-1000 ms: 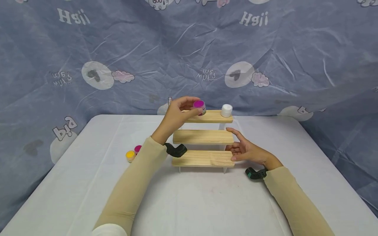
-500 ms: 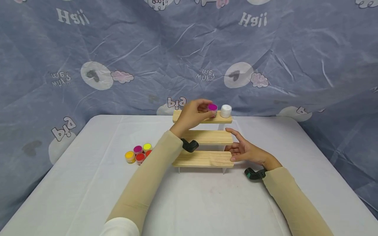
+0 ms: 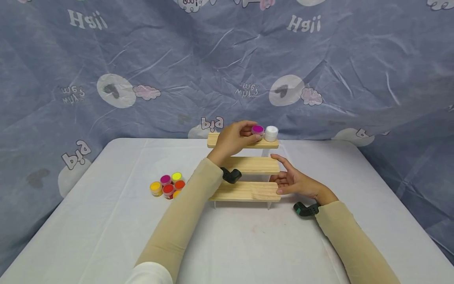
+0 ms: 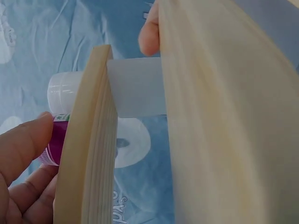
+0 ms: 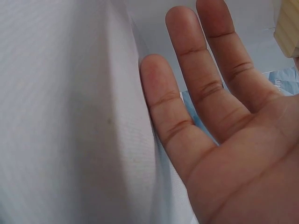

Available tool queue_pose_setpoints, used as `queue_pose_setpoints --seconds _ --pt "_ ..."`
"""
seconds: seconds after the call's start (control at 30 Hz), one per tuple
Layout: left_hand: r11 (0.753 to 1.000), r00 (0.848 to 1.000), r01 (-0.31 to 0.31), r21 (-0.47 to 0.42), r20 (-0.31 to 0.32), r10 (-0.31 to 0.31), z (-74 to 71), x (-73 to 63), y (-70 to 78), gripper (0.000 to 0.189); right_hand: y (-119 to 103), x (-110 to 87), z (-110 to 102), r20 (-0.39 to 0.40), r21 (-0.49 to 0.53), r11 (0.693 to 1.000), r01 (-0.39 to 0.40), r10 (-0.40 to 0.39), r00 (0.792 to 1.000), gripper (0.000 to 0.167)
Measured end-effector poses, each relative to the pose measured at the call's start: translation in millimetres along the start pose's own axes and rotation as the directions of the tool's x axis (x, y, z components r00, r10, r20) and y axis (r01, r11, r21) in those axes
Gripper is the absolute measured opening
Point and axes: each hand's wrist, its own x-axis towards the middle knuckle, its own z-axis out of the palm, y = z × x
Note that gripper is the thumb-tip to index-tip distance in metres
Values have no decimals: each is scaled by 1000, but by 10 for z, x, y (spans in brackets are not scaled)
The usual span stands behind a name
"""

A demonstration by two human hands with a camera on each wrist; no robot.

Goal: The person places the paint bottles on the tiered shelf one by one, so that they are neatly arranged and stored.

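My left hand [image 3: 232, 140] pinches a small purple paint jar [image 3: 257, 129] between thumb and fingers, upright at the top tier of a three-tier wooden display stand [image 3: 253, 165]. Right beside it on that tier stands a white jar [image 3: 271, 133]. In the left wrist view the purple jar [image 4: 58, 140] is against the board, with the thumb and fingers around it. My right hand [image 3: 296, 182] rests at the stand's right end, its thumb touching the bottom board and its index finger at the middle one. Three fairly straight fingers [image 5: 194, 60] show in the right wrist view.
Several small jars [image 3: 168, 191] with yellow, orange, red and purple tops cluster on the white tablecloth [image 3: 106, 221], left of the stand. A blue-grey printed cloth [image 3: 198, 51] hangs behind the table. The middle and bottom boards carry nothing.
My left hand has moved the purple jar rightward and slightly down, next to the white jar. More of the jar cluster shows as the left arm shifts right. The right hand stays put.
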Motion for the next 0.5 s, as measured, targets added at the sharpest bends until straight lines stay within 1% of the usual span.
queue_pose_setpoints --seconds 0.17,0.37,0.5 --pt "1000 1000 11 -21 -9 -11 0 3 -11 50 -13 0 7 -1 -1 1000 -2 2 1000 107" --pt "999 1000 2 -51 -20 -3 16 -16 -24 52 1 0 6 -6 12 1000 -7 7 1000 108" --pt "998 999 -16 -67 -37 13 26 -34 -43 52 16 -1 -5 -7 11 1000 -7 7 1000 108"
